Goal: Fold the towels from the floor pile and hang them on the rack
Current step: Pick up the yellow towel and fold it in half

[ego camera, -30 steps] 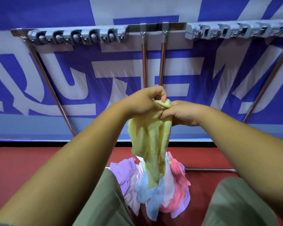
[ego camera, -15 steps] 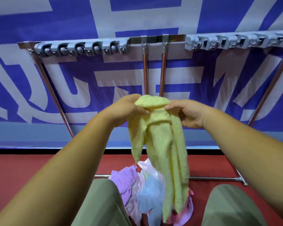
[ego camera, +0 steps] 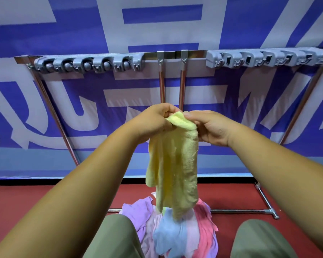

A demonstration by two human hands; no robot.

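- The left clip row [ego camera: 90,65] sits on the rack [ego camera: 175,54] at 10 o'clock. No towel hangs on it.
- The left hand [ego camera: 153,121] pinches the top edge of the yellow towel [ego camera: 175,164], at the towel's 11 o'clock corner.
- The yellow towel hangs in the air in the middle, over the towel pile [ego camera: 175,237] on the red floor [ego camera: 26,202] at 6 o'clock. I think it is held up high so it can drop open for folding.
- Its long side runs up and down. The top points to 12 o'clock, at the rack, and the loose end points to 6 o'clock.
- The right hand [ego camera: 211,127] pinches the same edge at 1 o'clock. Both hands are close together.
- The right clip row [ego camera: 265,59] at 2 o'clock is bare too.
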